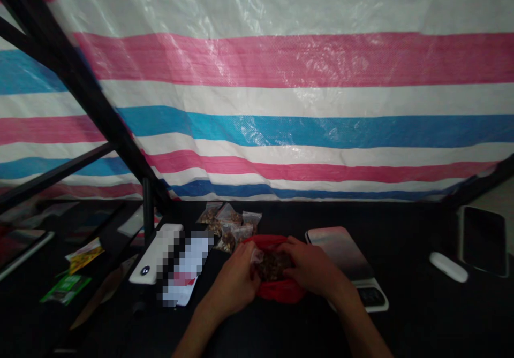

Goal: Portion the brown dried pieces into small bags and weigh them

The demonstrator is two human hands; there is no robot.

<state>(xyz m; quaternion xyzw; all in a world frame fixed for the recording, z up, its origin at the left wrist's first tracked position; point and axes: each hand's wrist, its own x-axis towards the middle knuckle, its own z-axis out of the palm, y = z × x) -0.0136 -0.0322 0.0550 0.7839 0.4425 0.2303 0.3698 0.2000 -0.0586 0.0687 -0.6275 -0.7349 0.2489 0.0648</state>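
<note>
A red plastic bag lies spread on the black table with a heap of small brown pieces in it. My left hand is closed at the bag's left side, pinching what looks like a small clear zip bag. From the right, my right hand reaches over the red rim with curled fingers among the brown pieces; what its fingertips hold, if anything, is hidden. Several filled clear zip bags lie in a pile just behind my left hand. Beside my right hand stands a flat digital scale.
To the left lie a white phone, a blurred-out bright sheet or screen, a green packet and a yellow packet. A white rounded object and a dark-screened device lie at right. Striped sheeting hangs behind the table.
</note>
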